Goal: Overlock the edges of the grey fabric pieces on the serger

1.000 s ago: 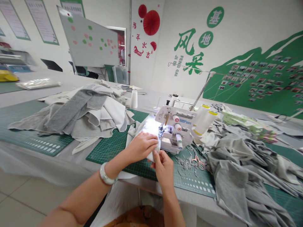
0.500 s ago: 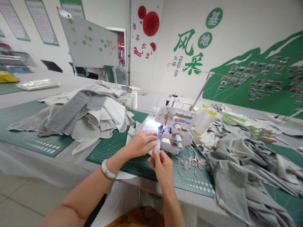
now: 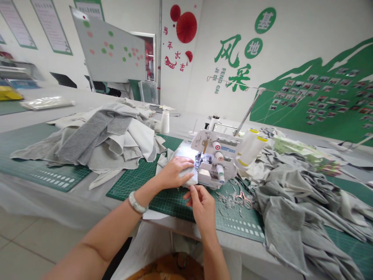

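A white overlock sewing machine (image 3: pixel 217 155) stands on a green cutting mat, its lamp lighting the needle area. Light grey fabric (image 3: pixel 182 149) lies at its left side, one edge by the presser foot. My left hand (image 3: pixel 175 172) rests flat on this fabric, fingers apart and pointing at the machine. Just in front of the machine, my right hand (image 3: pixel 201 200) has thumb and index finger pinched at the fabric's near corner; what lies between the fingertips is too small to make out.
Grey and white fabric pieces (image 3: pixel 116 136) are heaped at the left, with a white thread cone (image 3: pixel 164 122) behind. Scissors (image 3: pixel 244 198) and thread scraps (image 3: pixel 229 200) lie right of my hands. More grey fabric (image 3: pixel 285 217) piles up at the right, near thread cones (image 3: pixel 253 147).
My right hand has shifted slightly down and right, a little away from my left hand. The fabric's near edge sits slightly closer to the machine.
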`<state>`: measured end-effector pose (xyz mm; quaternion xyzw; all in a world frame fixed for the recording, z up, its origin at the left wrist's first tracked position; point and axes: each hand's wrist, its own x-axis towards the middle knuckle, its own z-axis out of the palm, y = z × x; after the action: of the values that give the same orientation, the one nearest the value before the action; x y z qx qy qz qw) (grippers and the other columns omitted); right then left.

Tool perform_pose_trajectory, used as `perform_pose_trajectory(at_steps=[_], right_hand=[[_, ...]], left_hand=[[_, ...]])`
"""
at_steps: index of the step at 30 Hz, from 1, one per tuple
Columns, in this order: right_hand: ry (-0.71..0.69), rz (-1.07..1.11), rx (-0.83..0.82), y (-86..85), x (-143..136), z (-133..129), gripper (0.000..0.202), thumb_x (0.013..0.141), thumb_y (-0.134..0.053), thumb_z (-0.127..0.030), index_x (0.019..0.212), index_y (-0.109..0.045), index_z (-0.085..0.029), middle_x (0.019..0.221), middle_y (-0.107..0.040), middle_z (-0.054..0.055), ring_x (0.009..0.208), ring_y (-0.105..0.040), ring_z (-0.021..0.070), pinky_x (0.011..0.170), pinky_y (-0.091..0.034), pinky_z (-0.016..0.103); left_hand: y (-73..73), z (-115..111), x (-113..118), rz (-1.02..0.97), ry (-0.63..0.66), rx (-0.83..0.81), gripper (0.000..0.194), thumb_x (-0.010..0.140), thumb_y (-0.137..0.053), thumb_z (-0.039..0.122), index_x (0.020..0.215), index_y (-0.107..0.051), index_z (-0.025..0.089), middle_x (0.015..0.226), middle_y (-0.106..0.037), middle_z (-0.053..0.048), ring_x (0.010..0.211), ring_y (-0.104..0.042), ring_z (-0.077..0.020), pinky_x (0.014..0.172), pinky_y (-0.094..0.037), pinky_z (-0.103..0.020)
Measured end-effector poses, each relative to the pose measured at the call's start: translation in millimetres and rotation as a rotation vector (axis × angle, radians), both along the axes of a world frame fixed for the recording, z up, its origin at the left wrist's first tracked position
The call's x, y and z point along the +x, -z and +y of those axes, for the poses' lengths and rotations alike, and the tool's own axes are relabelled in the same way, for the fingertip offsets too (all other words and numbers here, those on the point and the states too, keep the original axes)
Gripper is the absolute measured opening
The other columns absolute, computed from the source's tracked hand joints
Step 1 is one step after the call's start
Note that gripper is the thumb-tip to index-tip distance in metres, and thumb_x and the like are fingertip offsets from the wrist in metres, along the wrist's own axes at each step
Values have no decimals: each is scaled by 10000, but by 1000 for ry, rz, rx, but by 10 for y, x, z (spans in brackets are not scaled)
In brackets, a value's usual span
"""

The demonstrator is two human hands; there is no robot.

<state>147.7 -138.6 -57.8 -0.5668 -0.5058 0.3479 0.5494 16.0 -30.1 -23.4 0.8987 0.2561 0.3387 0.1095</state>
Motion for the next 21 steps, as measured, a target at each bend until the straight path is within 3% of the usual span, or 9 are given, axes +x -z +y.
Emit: perform_pose_trajectory(at_steps=[21], right_hand=[[87,-105,93,-89,16,-105,296,949,-480,-406,787,-602,-190,680,-641,-7,558,-570,117,560,-448,222]], left_hand=[[-146,165,69,150,-79,-84,385,866,-538,276,1213,-636,142,1316,-586,-121,1228,-527,-251,1086,-380,-395]])
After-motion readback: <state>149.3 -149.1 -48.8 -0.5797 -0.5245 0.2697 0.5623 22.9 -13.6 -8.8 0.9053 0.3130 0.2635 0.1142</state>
